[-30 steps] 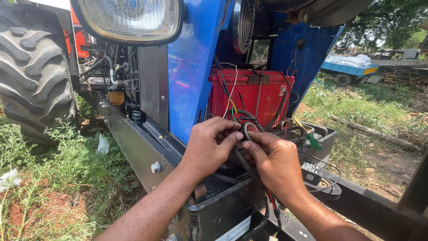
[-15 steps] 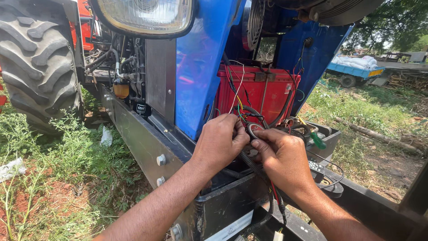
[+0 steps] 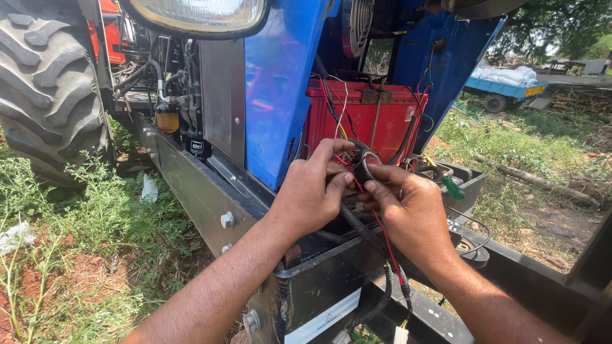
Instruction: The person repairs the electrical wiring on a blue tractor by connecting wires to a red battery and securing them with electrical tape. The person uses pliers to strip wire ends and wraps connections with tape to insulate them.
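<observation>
At nine o'clock a big black tyre [image 3: 48, 89] stands in weeds and grass [image 3: 95, 223], with a scrap of white litter [image 3: 148, 189] lying near its foot. Just right of it, at about ten o'clock, the engine parts [image 3: 162, 76] show hoses and a small amber bowl, and a headlamp [image 3: 201, 16] sits above at eleven o'clock. A blue panel [image 3: 280, 89] fills twelve o'clock, and below it a grey steel frame [image 3: 191, 181] with bolts runs down toward six o'clock. In the middle the left hand [image 3: 309, 194] is curled narrow, its thumb and forefinger pinching thin red wires [image 3: 344, 167] at the end of a black ribbed cable [image 3: 360, 229]. Touching it from the right, the right hand [image 3: 411, 213] is likewise closed narrow, fingertips pressed on the same bundle, where a small round ring [image 3: 370, 158] shows just above the knuckles. The cable droops from between both hands toward six o'clock. Behind the hands, at one o'clock, a red battery [image 3: 366, 118] sits in its tray with loose coloured wires across it. Far off at two o'clock a blue trailer [image 3: 503, 89] stands on grass, and a fallen branch [image 3: 542, 181] lies at three o'clock.
</observation>
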